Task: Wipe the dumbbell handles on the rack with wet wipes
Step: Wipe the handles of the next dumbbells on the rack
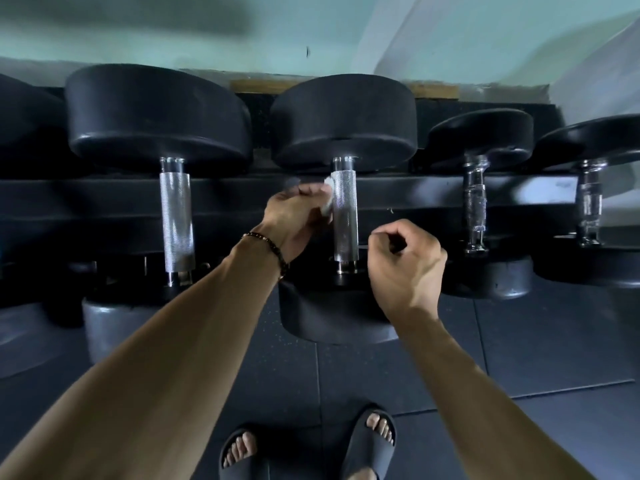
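Nearest the camera, two feet in dark rubber slide sandals (367,445) stand on the dark speckled rubber floor mat (519,341). Beyond them runs the long black steel dumbbell rack (86,199), carrying a row of black round-headed dumbbells. The big central dumbbell (343,119) lies with its knurled silver steel handle (344,216) pointing toward the person; a like one (176,220) sits to its left, and two slimmer chrome handles (476,206) to the right.

The left hand (294,220), a beaded bracelet (268,249) at its wrist, pinches a small crumpled white wet wipe (327,202) and presses it against the left side of the central handle, near its far end. The right hand (408,261) hovers just right of that handle with fingers curled in; it appears to hold nothing.

To wipe well, the wipe should probably wrap round the bar and travel its full length with a twist, so the knurling and underside are reached; the free hand could steady the dumbbell head.
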### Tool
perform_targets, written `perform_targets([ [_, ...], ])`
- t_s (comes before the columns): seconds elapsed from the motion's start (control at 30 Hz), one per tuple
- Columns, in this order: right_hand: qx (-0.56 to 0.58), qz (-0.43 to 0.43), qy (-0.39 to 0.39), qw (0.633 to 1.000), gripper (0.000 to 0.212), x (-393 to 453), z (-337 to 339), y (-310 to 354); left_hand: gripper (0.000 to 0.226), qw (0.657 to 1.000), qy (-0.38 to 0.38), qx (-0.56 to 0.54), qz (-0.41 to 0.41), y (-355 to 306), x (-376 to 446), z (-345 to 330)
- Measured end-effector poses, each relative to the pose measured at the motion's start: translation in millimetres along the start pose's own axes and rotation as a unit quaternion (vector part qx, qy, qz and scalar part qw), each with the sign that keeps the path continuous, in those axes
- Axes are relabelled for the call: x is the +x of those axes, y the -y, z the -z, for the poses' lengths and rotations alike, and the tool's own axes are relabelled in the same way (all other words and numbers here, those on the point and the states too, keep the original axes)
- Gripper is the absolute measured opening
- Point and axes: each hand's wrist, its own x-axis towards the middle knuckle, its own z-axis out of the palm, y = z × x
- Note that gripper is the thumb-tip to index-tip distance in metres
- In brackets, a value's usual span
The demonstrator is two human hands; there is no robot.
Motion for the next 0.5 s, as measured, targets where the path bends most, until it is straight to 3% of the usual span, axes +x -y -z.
perform_targets([
  [0.07,-0.001,-0.007,0.005,1.000,0.013,-0.3,1.2,2.3,0.008,0.998,0.005,0.066,-0.007,2.2,-10.5,5.8],
  [0.23,-0.064,0.069,0.081,0.992,0.031,-8.9,8.2,-5.3,0.025,0.995,-0.071,-0.032,-0.062,-16.7,0.1,-24.6],
  [0.4,-0.075,0.026,0.075,0.994,0.056,-33.7,18.5,-27.7,0.026,0.992,-0.006,0.124,0.018,17.2,-13.0,6.3],
  [0.5,-0.061,-0.004,0.061,0.996,0.060,-34.2,15.3,-26.6,0.027,0.999,0.016,0.038,0.018,5.1,-7.4,-1.0],
])
